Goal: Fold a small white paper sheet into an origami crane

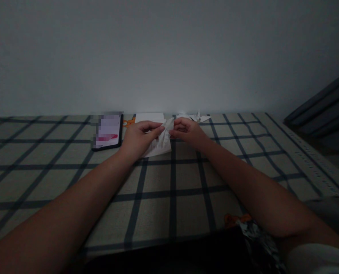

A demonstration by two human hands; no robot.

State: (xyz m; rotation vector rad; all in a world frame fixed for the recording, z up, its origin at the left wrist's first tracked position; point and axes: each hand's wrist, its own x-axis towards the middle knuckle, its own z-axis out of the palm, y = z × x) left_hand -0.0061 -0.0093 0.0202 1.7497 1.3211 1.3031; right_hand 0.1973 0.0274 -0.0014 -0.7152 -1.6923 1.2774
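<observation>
A creased white sheet of paper [165, 144] is held upright between both hands, its lower part hanging near the cloth. My left hand [139, 137] pinches it from the left with thumb and index finger. From the right, the bent fingers of my right hand [188, 129] close on its edge. Part of the paper is hidden by the fingers. Just beyond my right hand lie folded white paper pieces [203, 118], one with a raised point. Behind my left hand is a flat white paper [149, 117].
A phone or tablet [109, 131] with a lit screen stands at left, beside an orange bear picture [129, 122]. The checked cloth [158, 190] meets a pale wall [169, 57]. Dark fabric [326, 110] hangs at right; a black object [169, 255] fills the bottom foreground.
</observation>
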